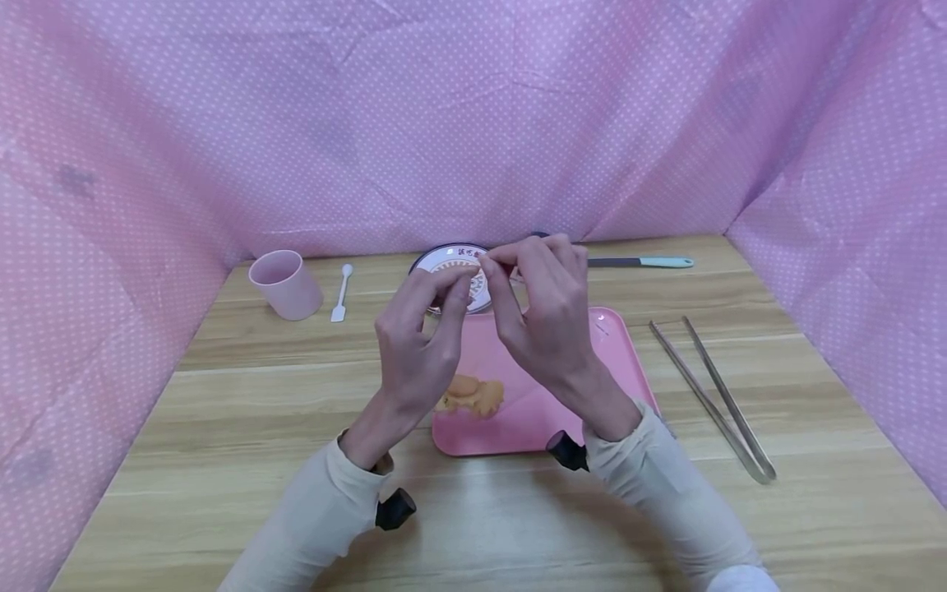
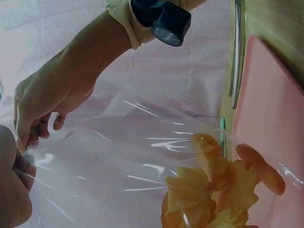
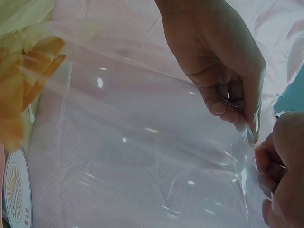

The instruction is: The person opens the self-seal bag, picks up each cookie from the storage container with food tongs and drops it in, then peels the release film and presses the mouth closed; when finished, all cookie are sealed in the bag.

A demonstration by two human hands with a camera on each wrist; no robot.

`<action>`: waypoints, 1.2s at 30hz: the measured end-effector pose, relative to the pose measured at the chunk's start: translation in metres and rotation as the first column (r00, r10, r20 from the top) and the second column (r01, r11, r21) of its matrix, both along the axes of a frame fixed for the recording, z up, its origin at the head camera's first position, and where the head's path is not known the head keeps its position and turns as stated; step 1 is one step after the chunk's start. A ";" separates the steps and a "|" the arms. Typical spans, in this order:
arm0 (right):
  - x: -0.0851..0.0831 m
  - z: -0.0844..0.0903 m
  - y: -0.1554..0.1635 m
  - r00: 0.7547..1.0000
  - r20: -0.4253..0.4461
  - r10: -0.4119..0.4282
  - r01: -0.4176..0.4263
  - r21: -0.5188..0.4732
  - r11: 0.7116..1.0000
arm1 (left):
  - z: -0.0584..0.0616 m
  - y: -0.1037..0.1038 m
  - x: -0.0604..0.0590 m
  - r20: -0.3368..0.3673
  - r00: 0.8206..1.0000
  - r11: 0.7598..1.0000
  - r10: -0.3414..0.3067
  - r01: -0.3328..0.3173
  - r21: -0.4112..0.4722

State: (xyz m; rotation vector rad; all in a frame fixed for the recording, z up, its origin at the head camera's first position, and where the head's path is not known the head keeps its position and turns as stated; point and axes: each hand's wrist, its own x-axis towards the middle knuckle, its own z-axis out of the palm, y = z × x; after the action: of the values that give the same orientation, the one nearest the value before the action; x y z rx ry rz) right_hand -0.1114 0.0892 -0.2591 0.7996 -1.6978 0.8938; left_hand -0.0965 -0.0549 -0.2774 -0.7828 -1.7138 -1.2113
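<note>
Both hands hold up a clear plastic bag [image 2: 123, 161] over the pink tray [image 1: 614, 362]. Orange-yellow snack pieces [image 1: 472, 395] hang in the bag's bottom, also seen close up as snack pieces [image 2: 213, 190] in the left wrist view. My left hand [image 1: 457, 289] pinches the bag's top edge, and my right hand [image 1: 491, 268] pinches the same edge right beside it. In the right wrist view the thin film [image 3: 142, 142] stretches from the snacks [image 3: 23, 90] to the two pinching hands. The bag is almost invisible in the head view.
A round printed plate [image 1: 447, 256] lies behind the hands. A pink cup [image 1: 284, 284] and a small white spoon [image 1: 342, 293] stand at the back left. Metal tongs [image 1: 713, 399] lie to the right of the tray, and a teal-handled tool [image 1: 644, 262] at the back.
</note>
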 end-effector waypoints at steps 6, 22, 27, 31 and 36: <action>0.000 0.000 -0.001 1.000 0.027 -0.004 0.004 -0.002 1.000 | -0.001 0.000 -0.001 0.004 1.000 1.000 0.003 -0.003 -0.011; -0.003 0.003 0.000 0.996 0.091 -0.012 0.026 -0.145 0.989 | 0.001 0.003 0.001 0.017 1.000 0.996 0.000 -0.001 0.084; -0.003 0.002 0.009 0.994 0.100 -0.050 0.059 -0.098 0.993 | -0.001 0.000 0.000 0.015 1.000 0.994 0.022 -0.023 0.111; -0.004 0.002 0.019 0.991 0.116 -0.072 0.081 -0.079 0.994 | -0.002 -0.004 -0.001 0.023 0.999 0.991 0.039 -0.041 0.127; -0.006 -0.002 0.030 0.988 0.137 -0.077 0.090 -0.093 0.992 | -0.003 -0.008 -0.003 0.027 0.999 0.990 0.042 -0.045 0.132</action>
State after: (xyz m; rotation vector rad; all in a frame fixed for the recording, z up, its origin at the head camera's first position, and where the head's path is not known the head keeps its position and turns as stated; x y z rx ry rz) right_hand -0.1170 0.1193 -0.2607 0.6096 -1.7750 0.9836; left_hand -0.0993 -0.0630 -0.2800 -0.6503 -1.6426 -1.2945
